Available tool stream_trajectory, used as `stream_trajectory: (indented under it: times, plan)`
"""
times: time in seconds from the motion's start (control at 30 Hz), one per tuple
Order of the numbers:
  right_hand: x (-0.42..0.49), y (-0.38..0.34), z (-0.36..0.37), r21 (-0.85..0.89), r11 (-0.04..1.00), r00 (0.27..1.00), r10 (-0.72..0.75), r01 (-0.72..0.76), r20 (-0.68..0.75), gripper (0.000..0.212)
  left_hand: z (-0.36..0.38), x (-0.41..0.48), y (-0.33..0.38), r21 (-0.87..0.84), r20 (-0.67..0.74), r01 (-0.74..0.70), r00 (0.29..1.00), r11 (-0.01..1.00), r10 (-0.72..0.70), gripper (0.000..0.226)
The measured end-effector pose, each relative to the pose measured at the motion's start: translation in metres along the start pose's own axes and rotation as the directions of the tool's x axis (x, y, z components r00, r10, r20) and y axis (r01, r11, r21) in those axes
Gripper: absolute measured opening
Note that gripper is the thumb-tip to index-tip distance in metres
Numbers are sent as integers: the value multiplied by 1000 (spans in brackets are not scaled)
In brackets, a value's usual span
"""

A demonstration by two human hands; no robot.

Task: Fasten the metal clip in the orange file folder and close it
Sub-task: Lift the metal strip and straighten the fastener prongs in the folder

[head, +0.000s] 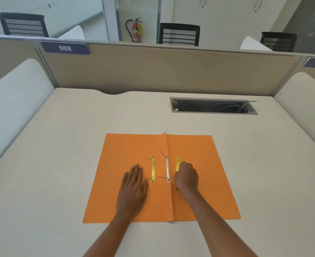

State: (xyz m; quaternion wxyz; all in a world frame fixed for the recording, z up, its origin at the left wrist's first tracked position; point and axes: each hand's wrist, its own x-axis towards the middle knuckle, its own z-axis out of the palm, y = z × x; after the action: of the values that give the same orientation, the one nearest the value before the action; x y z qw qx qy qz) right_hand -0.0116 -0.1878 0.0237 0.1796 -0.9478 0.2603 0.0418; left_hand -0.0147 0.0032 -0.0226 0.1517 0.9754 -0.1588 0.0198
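Orange file folder [190, 149] lies open, flat on desk [78, 136], spine toward you. Three fastener parts near spine: gold bar [153, 169] on left leaf, white strip [167, 170] with raised prongs at fold, second gold bar [178, 162] on right leaf.

Your right hand [186, 178] curled over second gold bar, fingertips seemingly pinching its near end; exact grip hidden. Left hand [134, 184] flat, fingers spread, pressing left leaf just beside first gold bar.

Advice: keep left palm down so leaf stays put; line bar holes over prongs before pressing.

Orange folder [130, 145], gold clips [153, 169]
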Motion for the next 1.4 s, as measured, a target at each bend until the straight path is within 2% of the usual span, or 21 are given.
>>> stream_trajectory:
  times: [0.3, 0.73, 0.93, 1.07, 1.2, 1.4]
  plan:
    - [11, 1, -3, 132, 969, 975, 198, -211, 103, 25, 3, 1, -3, 33, 16, -13, 1000, 999, 12, 61]
    - [12, -2, -3, 261, 915, 946, 268, -309, 182, 23, 2, 1, -1, 53, 17, -11, 1000, 999, 10, 60]
    - [11, 1, -7, 171, 948, 957, 241, -268, 164, 25, 1, 0, 0, 54, 14, -11, 1000, 998, 10, 59]
    - [6, 10, -11, 33, 980, 973, 188, -194, 136, 28, 1, 1, 0, 51, 6, -11, 1000, 999, 11, 59]
    - [0, 9, -9, -25, 991, 979, 131, -129, 154, 33, 2, 0, 0, 55, 5, -13, 1000, 998, 13, 59]
    - [-9, 4, -5, -63, 996, 992, 72, -66, 108, 23, -1, 0, 2, 47, 10, -12, 1000, 999, 12, 60]
